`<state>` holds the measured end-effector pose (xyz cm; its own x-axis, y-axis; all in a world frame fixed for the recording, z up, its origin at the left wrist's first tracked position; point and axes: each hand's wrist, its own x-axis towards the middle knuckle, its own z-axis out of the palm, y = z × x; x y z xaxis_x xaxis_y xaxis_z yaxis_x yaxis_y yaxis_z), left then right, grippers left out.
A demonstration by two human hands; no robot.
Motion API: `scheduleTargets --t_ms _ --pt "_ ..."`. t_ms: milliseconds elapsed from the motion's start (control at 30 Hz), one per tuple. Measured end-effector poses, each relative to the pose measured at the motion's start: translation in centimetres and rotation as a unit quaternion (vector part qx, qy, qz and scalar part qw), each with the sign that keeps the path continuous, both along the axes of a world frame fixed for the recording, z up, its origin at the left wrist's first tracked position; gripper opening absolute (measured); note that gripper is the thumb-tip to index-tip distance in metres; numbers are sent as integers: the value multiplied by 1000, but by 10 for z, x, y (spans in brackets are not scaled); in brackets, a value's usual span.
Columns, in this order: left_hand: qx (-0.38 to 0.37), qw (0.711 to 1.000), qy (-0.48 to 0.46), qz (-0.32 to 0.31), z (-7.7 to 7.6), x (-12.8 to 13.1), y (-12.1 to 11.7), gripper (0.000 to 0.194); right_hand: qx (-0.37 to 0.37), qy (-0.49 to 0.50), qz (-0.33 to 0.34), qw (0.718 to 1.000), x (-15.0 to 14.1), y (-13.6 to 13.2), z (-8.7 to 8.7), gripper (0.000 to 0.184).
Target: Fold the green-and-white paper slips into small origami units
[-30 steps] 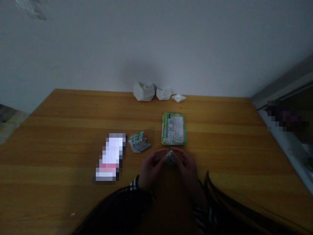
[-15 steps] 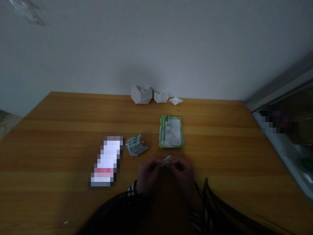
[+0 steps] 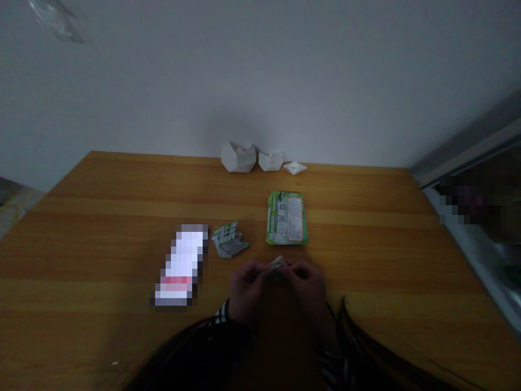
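A small folded piece of printed paper (image 3: pixel 278 263) is pinched between my two hands, low in the middle of the view. My left hand (image 3: pixel 246 287) grips its left side with thumb and fingertips. On its right side, my right hand (image 3: pixel 306 283) is closed the same way. The fingers hide most of the paper. Just beyond lies a stack of green printed leaflets (image 3: pixel 287 218). A folded green-and-white paper shape (image 3: pixel 229 239) sits to the left of the stack, near my left hand.
A phone (image 3: pixel 182 264) with a lit, blurred-out screen lies on the wooden table (image 3: pixel 366 239) at left. Along the wall stand a large white folded paper piece (image 3: pixel 239 158), a smaller one (image 3: pixel 271 161) and a little white paper boat (image 3: pixel 294 167). Long hair hangs low in view.
The paper in my fingers has tilted and a bit more of it shows below the fingertips. Everything else has shifted slightly right as the view moved.
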<state>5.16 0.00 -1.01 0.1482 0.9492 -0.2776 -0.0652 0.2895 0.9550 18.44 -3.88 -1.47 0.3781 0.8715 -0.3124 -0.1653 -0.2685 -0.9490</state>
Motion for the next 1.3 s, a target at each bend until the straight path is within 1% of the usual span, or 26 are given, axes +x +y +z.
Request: scheduleTargets --t_ms 167,300,433,500,567,667,767,833,900,967,1033,1133,1300 --pt "12 1000 -2 3 -5 -2 2 14 8 29 -22 999 1 1 0 27" --pt "-1 1000 -15 -1 -1 0 4 20 -8 18 -54 998 0 0 -3 26" --pt "-42 997 -62 12 3 2 3 28 -14 22 -81 996 -2 -1 -3 32" --pt "-68 993 -95 6 2 2 2 38 -10 28 -83 996 -3 -2 -2 33" --pt "-83 990 -116 -6 0 1 1 42 -2 28 -81 996 -2 -2 -2 33" --pt "-86 988 -128 -12 -3 0 2 44 23 25 -65 997 -1 -1 -4 32" --pt "-77 989 -126 -11 -3 -1 2 51 45 4 -42 998 1 1 -6 25" --pt "-67 991 -116 -12 0 0 2 54 39 -31 -30 998 2 2 -6 22" --pt "-63 992 -105 -18 2 1 1 55 13 -62 -7 998 3 2 -3 23" --pt "-63 993 -97 -30 4 3 -1 54 -14 -80 32 996 3 1 0 24" --pt "-60 993 -94 -40 5 4 -2 50 -25 -87 58 994 3 0 3 25" --pt "-56 993 -87 -58 5 3 -2 43 -22 -89 57 994 3 -2 3 25" --pt "-63 990 -72 -105 0 -1 2 35 -9 -89 60 994 5 -4 -4 24"
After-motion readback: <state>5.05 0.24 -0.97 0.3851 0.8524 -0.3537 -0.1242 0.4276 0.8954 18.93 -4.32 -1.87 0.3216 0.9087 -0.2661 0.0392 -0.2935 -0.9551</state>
